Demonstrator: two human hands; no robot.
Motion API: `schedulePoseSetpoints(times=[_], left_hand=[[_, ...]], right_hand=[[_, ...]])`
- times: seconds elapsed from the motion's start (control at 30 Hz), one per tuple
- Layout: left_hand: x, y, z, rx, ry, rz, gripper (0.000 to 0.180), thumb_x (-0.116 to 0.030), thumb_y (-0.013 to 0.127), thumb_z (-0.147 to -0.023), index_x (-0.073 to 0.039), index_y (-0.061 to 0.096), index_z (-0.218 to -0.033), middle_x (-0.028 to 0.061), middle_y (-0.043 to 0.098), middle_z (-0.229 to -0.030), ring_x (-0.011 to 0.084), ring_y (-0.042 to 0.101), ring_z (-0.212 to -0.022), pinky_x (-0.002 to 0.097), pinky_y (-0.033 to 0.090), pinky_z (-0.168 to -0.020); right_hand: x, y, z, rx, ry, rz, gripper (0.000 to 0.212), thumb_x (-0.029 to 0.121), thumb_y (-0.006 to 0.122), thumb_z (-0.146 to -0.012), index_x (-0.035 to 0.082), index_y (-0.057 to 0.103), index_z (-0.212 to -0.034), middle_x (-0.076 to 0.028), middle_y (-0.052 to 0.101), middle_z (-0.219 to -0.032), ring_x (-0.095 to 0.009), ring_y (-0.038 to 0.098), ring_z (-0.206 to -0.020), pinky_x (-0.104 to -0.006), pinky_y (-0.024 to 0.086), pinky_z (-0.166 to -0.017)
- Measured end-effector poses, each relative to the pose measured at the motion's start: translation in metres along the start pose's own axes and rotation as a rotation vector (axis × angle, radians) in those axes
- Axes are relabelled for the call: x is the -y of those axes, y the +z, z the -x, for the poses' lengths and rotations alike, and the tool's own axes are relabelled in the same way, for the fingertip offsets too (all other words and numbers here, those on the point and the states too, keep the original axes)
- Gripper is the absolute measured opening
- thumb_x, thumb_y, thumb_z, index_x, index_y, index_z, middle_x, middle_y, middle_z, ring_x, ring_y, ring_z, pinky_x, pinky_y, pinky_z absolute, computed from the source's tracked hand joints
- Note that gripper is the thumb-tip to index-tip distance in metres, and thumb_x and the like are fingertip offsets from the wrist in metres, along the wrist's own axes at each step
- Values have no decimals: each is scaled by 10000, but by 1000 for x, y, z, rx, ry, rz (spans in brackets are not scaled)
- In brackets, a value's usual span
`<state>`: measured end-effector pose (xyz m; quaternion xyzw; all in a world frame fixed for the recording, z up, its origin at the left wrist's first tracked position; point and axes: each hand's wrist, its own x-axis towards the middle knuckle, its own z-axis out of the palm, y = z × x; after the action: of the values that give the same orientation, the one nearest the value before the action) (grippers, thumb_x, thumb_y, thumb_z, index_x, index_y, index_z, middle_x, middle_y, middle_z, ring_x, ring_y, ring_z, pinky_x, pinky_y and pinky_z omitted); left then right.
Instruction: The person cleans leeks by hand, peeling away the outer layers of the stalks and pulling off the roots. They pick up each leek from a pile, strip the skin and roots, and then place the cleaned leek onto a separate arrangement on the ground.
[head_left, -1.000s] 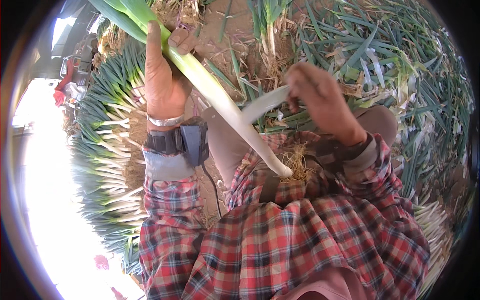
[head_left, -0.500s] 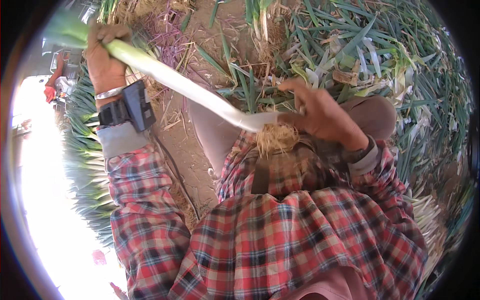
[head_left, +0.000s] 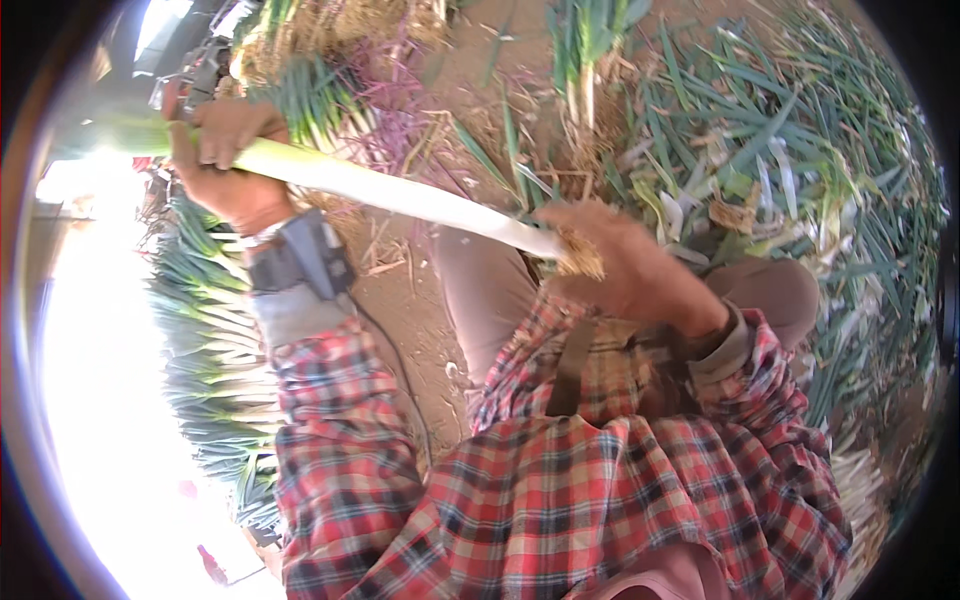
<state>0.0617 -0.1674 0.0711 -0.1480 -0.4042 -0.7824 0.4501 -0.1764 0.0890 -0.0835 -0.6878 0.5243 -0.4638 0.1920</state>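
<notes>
A long green onion [head_left: 400, 193] stretches across in front of me, its white stalk sloping down to the right. My left hand [head_left: 228, 160] is closed around its pale-green neck, and the leaves beyond fade into blur and glare at the far left. My right hand [head_left: 625, 255] is at the other end, fingers curled about the bushy, tan root tuft [head_left: 580, 254]. Motion smears those fingers, and part of the roots is hidden by them. A dark device [head_left: 305, 258] is strapped to my left wrist, with a cable trailing from it.
A row of green onions [head_left: 225, 350] lies along my left. Leaves and peeled skins [head_left: 770, 190] heap up at the right. Ahead stand an upright bunch [head_left: 588, 60] and a smaller bunch [head_left: 320, 105] on brown soil [head_left: 415, 300]. White stalks [head_left: 858, 490] lie at lower right.
The root end straightened from its bent, peeling-looking shape, and my right hand closed in around the roots. The view shifted, so the surroundings appear farther right and lower.
</notes>
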Motion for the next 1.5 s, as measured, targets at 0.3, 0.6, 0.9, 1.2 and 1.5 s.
schedulePoseSetpoints(times=[0.3, 0.6, 0.9, 1.2, 1.5], left_hand=[[28, 22, 20, -405, -20, -388, 404, -314, 632, -926, -16, 526, -1177, 23, 523, -876, 145, 512, -758, 336, 483, -746], [91, 48, 50, -794, 93, -387, 127, -149, 532, -984, -32, 510, -1030, 24, 489, -796, 136, 469, -692, 284, 450, -651], [109, 58, 59, -731, 106, -374, 125, -152, 599, -946, -52, 529, -973, 7, 493, -784, 103, 446, -650, 257, 414, -589], [26, -5, 58, -605, 197, -672, 139, -175, 524, -989, -61, 489, -918, -19, 457, -727, 78, 404, -575, 224, 394, -522], [-15, -45, 48, -697, 200, -448, 199, -207, 546, -983, -88, 467, -844, -29, 445, -697, 92, 416, -566, 236, 418, -554]], right_hand=[[-2, 22, 6, -155, 165, 196, 330, 250, 754, -770, 67, 618, -1008, -103, 567, -932, -321, 561, -871, -417, 438, -738], [21, 29, -53, -359, -170, 310, 325, 140, 723, -793, 46, 597, -1077, -107, 574, -950, -316, 588, -861, -407, 470, -755], [4, 15, -43, -333, 37, 40, 130, 130, 630, -870, 41, 564, -939, -104, 578, -859, -291, 603, -732, -399, 472, -657], [-64, -73, 49, -613, 581, -701, 268, 270, 483, -1004, 24, 578, -955, 10, 499, -722, -88, 467, -600, -239, 451, -583], [-70, -95, 50, -319, 447, 360, 636, 343, 703, -817, 78, 477, -1349, -188, 538, -1296, -399, 479, -1226, -450, 400, -1006]])
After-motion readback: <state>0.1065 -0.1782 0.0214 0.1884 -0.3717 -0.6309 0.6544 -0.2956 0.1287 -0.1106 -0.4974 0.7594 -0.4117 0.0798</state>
